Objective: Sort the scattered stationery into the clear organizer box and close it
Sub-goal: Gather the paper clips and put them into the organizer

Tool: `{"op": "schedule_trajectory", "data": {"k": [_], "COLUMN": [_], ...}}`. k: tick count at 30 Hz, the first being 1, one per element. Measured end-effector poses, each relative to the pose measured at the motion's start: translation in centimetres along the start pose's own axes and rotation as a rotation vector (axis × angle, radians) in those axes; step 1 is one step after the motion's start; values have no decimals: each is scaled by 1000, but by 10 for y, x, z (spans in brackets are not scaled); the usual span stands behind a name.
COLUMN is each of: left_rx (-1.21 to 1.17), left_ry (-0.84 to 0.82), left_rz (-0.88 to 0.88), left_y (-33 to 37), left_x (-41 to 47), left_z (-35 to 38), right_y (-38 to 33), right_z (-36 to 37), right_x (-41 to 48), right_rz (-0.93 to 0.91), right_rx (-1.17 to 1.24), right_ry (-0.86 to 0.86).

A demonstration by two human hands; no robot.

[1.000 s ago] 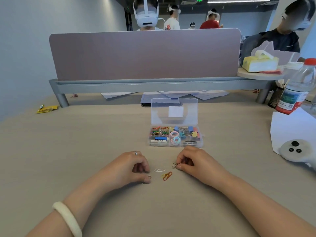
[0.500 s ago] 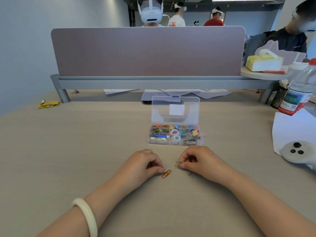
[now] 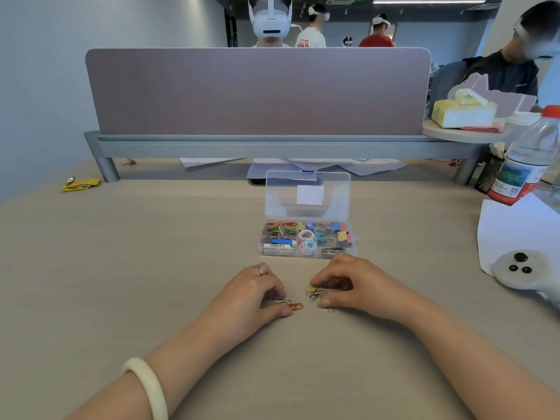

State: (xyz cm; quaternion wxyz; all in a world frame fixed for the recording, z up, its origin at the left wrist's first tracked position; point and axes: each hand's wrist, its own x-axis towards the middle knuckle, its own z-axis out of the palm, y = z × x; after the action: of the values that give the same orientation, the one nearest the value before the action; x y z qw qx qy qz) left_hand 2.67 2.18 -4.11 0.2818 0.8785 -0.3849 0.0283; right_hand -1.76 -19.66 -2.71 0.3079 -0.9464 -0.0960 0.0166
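The clear organizer box (image 3: pixel 261 241) stands mid-table with its lid (image 3: pixel 333 204) raised upright. Its compartments hold coloured paper clips, binder clips, pastel rings and an eraser. Just in front of it both hands rest on the table. My left hand (image 3: pixel 253 294) is curled, its fingertips pinching a silver paper clip (image 3: pixel 278 299), and an orange paper clip (image 3: pixel 295 306) lies by its thumb. My right hand (image 3: pixel 356 286) arches over a small heap of yellow and dark paper clips (image 3: pixel 316 292), which sits pinched between fingers and thumb. One more clip (image 3: pixel 330 309) peeks from under that thumb.
A white controller (image 3: pixel 519 272) lies on white paper (image 3: pixel 515 228) at the right, with a water bottle (image 3: pixel 525 165) behind it. A desk divider (image 3: pixel 257 92) closes the far edge. A yellow wrapper (image 3: pixel 79 184) lies far left. Other people sit behind the divider.
Both hands have drawn closer together. The silver clip has been dragged beside the orange one, and the right hand has raked its clips into a small heap.
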Motion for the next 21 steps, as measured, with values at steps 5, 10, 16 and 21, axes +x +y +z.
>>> {"op": "schedule_trajectory", "data": {"k": [5,10,16,21], "left_rx": [90,205,79,40], "left_ry": [-3,-2,17,14], "left_rz": [56,109,84,72], "left_y": [1,3,-2,-4], "left_x": [3,7,4,6], "left_z": [2,3,3,4], "right_y": [-7,-10,-1,5], "right_z": [7,8,-3,-7], "right_x": [2,5,1,-2], "right_rz": [-58,-67,-42,-24], "right_rx": [-65,-195,-88,-2], "right_ry": [91,138,92,-15]}}
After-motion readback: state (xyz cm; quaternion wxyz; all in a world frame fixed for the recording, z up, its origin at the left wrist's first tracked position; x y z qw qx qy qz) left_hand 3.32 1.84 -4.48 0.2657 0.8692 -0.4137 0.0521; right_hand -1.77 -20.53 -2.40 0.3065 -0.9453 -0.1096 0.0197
